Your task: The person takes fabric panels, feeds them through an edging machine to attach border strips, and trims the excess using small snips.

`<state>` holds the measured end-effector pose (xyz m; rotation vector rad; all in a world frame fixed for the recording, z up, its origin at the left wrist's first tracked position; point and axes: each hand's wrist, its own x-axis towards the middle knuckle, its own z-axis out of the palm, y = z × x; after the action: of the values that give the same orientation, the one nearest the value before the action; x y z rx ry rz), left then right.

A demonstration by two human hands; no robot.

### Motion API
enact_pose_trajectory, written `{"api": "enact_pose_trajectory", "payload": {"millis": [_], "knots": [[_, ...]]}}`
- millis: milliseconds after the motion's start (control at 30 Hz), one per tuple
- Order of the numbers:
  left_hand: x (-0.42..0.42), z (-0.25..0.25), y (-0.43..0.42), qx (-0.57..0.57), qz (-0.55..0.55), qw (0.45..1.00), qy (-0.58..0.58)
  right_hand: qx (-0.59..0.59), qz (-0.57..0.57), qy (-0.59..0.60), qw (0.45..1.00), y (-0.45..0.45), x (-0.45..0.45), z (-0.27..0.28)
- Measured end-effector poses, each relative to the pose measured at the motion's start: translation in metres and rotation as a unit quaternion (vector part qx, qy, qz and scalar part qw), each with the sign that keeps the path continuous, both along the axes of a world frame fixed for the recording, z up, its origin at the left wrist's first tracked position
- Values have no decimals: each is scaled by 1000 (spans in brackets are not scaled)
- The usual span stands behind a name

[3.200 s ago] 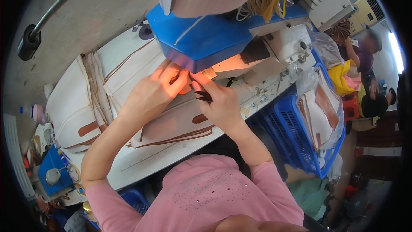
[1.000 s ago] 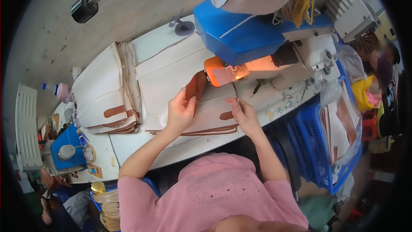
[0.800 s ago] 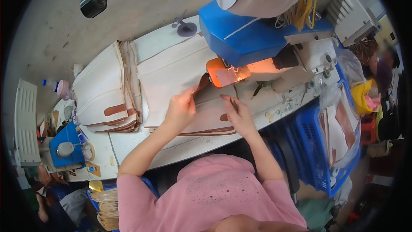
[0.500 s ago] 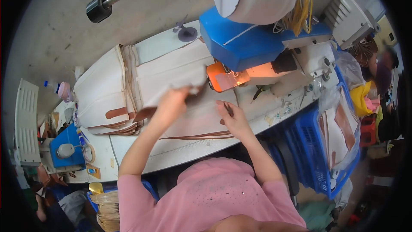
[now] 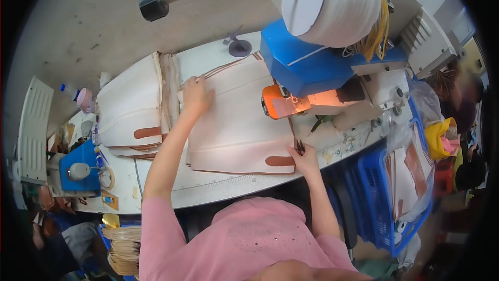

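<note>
A pale leather panel [image 5: 234, 120] with brown edges and a brown rounded tab [image 5: 279, 161] lies flat on the bench in front of me. My left hand [image 5: 197, 96] rests on its upper left edge, fingers stretched out and thumb apart. At the lower right corner, beside the tab, my right hand [image 5: 306, 160] is closed around small dark thread snips [image 5: 299, 147], whose two points stick up past the fingers. The panel's right side reaches the orange-lit arm [image 5: 283, 103] of a blue sewing machine [image 5: 306, 63].
A stack of similar panels [image 5: 130, 104] lies to the left. Above the machine hangs a large white spool [image 5: 338, 5] on a metal rod. A blue crate [image 5: 382, 203] with more panels stands at the right. Another blue machine [image 5: 78, 172] is at the far left.
A panel that was moving under my blurred left hand now lies flat. My left hand has gone up and left; my right hand has shifted right and down with the snips.
</note>
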<state>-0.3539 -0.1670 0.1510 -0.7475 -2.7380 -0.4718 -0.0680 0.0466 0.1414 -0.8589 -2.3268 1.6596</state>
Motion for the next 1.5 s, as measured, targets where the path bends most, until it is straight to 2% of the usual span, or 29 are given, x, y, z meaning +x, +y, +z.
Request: {"api": "enact_pose_trajectory", "payload": {"millis": [33, 233, 333, 433, 533, 633, 733, 800, 833, 900, 1033, 1133, 1233, 1333, 1433, 1500], "knots": [[-5, 0, -5, -36, 41, 998, -38, -3, -1, -8, 1000, 2, 1, -2], [-19, -10, -16, -4, 34, 999, -37, 50, 0, -17, 999, -3, -6, 1], [-19, 3, -16, 3, 17, 996, -85, 69, 2, -3, 998, -6, -10, -5], [-21, 13, -17, 46, -83, 994, 61, 67, 6, 2, 998, -6, -11, -2], [-11, 31, -14, 149, -49, 982, 108, 57, 0, 5, 998, -4, -13, 0], [-20, 31, -12, 103, -29, 990, 89, 64, -7, 2, 998, -5, -13, 0], [-19, 22, -20, 2, -9, 993, 121, 72, -25, 34, 997, -4, -17, -14], [-12, 29, -33, 2, -22, 993, 115, 73, -42, 72, 994, -4, -15, -15], [-4, 35, -39, 2, -30, 993, 110, 91, -47, 46, 994, -5, -15, -8], [11, 51, -55, -13, 21, 993, 117, 127, -58, -9, 990, -5, -15, 2], [26, 69, -93, -66, 138, 971, 182, 151, -39, 5, 988, -2, -24, -7], [31, 77, -115, -78, 207, 974, -43, 149, -22, -19, 988, -2, -31, -2], [30, 64, -128, -94, 136, 986, 22, 152, -14, -12, 988, -3, -34, -5], [25, 52, -131, -81, 113, 988, 69, 156, -1, 10, 988, -1, -33, -12], [16, 63, -132, -53, 155, 985, 48, 139, 4, 5, 990, 1, -27, -4], [12, 83, -136, -9, 166, 983, 82, 125, -26, 27, 991, -2, -21, 8]]}}
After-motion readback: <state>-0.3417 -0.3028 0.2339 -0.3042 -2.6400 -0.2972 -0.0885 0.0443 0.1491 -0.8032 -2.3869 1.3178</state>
